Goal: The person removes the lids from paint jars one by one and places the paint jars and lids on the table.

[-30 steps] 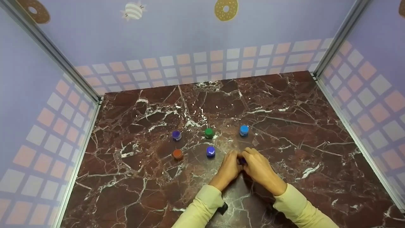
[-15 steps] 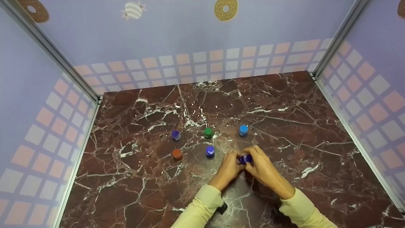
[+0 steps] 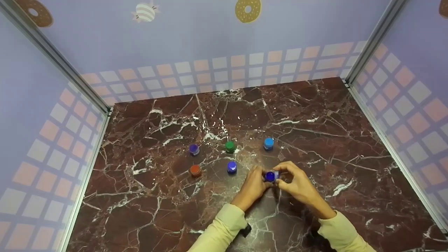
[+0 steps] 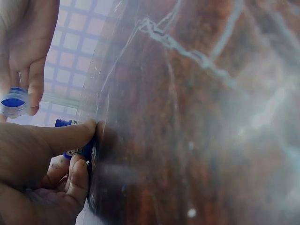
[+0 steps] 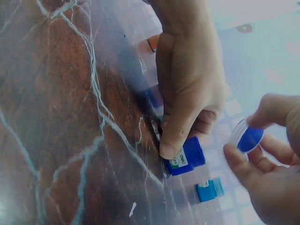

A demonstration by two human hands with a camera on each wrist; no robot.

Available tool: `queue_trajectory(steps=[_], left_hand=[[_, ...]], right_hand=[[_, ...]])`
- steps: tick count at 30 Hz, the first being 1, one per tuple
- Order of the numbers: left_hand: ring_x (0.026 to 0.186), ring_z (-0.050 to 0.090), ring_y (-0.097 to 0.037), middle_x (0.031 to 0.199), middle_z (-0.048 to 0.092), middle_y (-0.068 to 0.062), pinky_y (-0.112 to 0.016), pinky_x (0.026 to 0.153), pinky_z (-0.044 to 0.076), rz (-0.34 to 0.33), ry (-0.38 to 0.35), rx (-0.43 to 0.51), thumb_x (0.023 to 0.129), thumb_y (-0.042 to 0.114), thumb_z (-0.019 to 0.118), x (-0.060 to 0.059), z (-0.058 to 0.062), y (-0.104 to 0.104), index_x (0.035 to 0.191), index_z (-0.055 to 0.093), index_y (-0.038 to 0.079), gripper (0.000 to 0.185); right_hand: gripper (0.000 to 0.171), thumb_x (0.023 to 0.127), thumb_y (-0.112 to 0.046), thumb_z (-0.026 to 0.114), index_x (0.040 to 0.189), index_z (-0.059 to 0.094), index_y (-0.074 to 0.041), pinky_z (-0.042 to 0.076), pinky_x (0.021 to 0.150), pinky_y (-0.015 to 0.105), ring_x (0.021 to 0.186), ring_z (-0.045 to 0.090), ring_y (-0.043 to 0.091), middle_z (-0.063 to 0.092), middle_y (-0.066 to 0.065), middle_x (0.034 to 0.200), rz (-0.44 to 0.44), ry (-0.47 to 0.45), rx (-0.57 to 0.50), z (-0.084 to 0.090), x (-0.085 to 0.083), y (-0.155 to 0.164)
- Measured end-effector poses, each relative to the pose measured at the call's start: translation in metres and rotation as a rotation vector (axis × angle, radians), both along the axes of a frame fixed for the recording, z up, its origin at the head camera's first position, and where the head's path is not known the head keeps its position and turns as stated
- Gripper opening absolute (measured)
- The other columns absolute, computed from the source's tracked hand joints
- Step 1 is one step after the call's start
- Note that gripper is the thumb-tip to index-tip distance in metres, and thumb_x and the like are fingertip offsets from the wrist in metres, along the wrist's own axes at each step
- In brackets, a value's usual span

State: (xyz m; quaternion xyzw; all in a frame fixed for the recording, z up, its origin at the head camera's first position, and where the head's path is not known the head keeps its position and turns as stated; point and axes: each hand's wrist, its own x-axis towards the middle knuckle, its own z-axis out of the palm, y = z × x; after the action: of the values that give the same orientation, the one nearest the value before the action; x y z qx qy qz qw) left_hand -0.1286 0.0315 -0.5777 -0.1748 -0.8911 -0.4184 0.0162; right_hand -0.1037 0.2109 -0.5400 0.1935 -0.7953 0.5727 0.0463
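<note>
My left hand (image 3: 252, 185) grips a small dark blue paint jar (image 5: 193, 157) by its labelled side, low against the table. In the head view the jar's open top shows blue paint. Just to its right, my right hand (image 3: 297, 183) pinches a clear lid (image 5: 247, 137) with blue inside, between thumb and fingers. The right wrist view shows the lid apart from the jar. Behind the hands stands a light blue jar (image 3: 268, 143), and left of them a blue-capped jar (image 3: 231, 167).
Further left stand a green-capped jar (image 3: 230, 146), a purple-capped jar (image 3: 194, 149) and an orange-red jar (image 3: 195, 170). The dark red marbled table (image 3: 147, 210) is bounded by lilac panels (image 3: 196, 38) at the back and both sides.
My right hand has turned and drawn to the right, lifting the lid off the jar. The jar's open top has come into view. My left hand stays in about the same place.
</note>
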Motion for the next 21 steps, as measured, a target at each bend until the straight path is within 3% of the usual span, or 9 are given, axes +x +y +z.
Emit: queue_trajectory(steps=[5,9,13,18,21], left_hand=[[0.086,0.061,-0.022,0.095,0.060,-0.008,-0.030,0.080,0.052,0.012,0.047,-0.034,0.077,0.003,0.089,0.003,-0.001,0.003,0.099,0.063,0.000,0.035],[0.089,0.061,-0.022,0.097,0.059,-0.007,-0.032,0.083,0.053,0.021,0.073,-0.044,0.077,0.001,0.087,0.007,-0.001,0.005,0.102,0.063,0.000,0.034],[0.095,0.063,-0.025,0.100,0.060,-0.008,-0.033,0.088,0.053,0.030,0.070,-0.066,0.077,0.003,0.088,0.010,0.001,0.007,0.104,0.065,-0.001,0.036],[0.099,0.065,-0.028,0.103,0.061,-0.011,-0.034,0.093,0.053,0.041,0.003,-0.112,0.079,0.004,0.086,0.010,0.008,0.010,0.108,0.067,-0.003,0.036],[0.099,0.065,-0.028,0.102,0.062,-0.012,-0.033,0.093,0.053,0.037,0.003,-0.145,0.080,0.003,0.084,0.009,0.013,0.011,0.106,0.068,-0.005,0.032]], right_hand=[[0.036,0.081,0.023,0.063,0.116,0.059,0.015,0.056,0.085,0.023,0.096,0.067,0.024,0.059,0.031,0.111,0.040,-0.116,-0.167,-0.001,-0.002,0.006],[0.036,0.080,0.025,0.059,0.115,0.055,0.018,0.057,0.081,0.022,0.094,0.066,0.020,0.058,0.033,0.109,-0.005,-0.183,-0.233,-0.002,-0.003,0.009],[0.035,0.079,0.026,0.060,0.113,0.057,0.016,0.056,0.082,0.024,0.093,0.064,0.019,0.059,0.032,0.108,-0.074,-0.195,-0.249,-0.004,-0.002,0.013],[0.033,0.079,0.022,0.066,0.110,0.061,0.011,0.052,0.074,0.023,0.089,0.062,0.019,0.062,0.029,0.109,-0.134,-0.181,-0.207,-0.006,0.001,0.023],[0.033,0.079,0.024,0.066,0.110,0.059,0.013,0.051,0.075,0.020,0.089,0.061,0.015,0.061,0.030,0.111,-0.151,-0.187,-0.216,-0.006,0.002,0.027]])
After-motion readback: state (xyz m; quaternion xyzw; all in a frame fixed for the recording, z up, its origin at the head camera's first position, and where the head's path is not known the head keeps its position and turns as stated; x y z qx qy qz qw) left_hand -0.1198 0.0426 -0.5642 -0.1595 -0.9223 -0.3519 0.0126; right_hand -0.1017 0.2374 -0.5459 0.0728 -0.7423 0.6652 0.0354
